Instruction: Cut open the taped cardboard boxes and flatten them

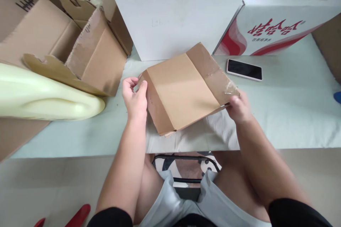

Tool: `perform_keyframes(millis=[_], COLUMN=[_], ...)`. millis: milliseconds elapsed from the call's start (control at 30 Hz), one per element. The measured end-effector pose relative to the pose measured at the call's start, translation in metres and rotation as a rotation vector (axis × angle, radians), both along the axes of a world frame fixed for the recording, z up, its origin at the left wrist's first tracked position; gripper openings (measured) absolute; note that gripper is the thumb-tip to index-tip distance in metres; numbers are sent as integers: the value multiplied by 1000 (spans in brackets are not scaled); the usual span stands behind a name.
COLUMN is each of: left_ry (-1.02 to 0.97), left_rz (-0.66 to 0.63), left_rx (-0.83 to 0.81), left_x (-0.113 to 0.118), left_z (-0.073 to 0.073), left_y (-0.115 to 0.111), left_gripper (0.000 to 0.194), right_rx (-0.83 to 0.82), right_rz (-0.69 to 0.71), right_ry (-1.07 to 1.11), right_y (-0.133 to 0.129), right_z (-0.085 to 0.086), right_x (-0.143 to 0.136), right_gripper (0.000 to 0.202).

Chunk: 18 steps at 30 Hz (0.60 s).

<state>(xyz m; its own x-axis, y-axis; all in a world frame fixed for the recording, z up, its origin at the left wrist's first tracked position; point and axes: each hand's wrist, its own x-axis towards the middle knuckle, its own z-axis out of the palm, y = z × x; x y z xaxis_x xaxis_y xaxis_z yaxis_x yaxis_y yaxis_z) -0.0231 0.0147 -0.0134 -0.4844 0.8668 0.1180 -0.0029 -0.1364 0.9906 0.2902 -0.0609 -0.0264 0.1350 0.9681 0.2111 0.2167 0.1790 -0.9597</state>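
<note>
A flattened brown cardboard box (186, 92) with folded side flaps is tilted over the front of the cloth-covered table. My left hand (135, 97) pinches its left flap near the upper corner. At the lower right corner my right hand (239, 105) grips the other flap, thumb on top and the remaining fingers hidden underneath. Torn tape and scuffed paper show on that right flap beside my thumb.
White cartons (176, 21) stand behind, with a red-and-white printed carton (274, 28) at right. A phone (244, 69) lies on the pale tablecloth (293, 113). Open brown boxes (98, 56) and a pale yellow smooth object (50, 94) occupy the left.
</note>
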Motion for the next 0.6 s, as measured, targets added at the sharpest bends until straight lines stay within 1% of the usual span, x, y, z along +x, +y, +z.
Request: perform_keyframes(millis=[67,133,300,400,467,600], left_ry=[-15,-17,72,106,107,38], left_rz=[-13,-48,-158,-205,-215,-177], left_rx=[8,26,32,80,106,95], left_x=[-3,-5,-9,-9,-8,-4], left_z=[0,0,-1,-2,0,8], left_y=[1,1,1,-1,-2,-3], left_gripper=[32,34,40,46,46,36], right_rx=[6,-11,5,21,10,-24], right_rz=[4,-23,-117,-176,-195,-194], right_ry=[-27,-44,-161,-208,-213,-179], right_y=[-2,-3,0,1,1,-1], right_z=[4,7,10,13,17,22], right_x=[-4,-7,-10,-11,-12,-16], right_gripper=[61,57,57,54,51,48])
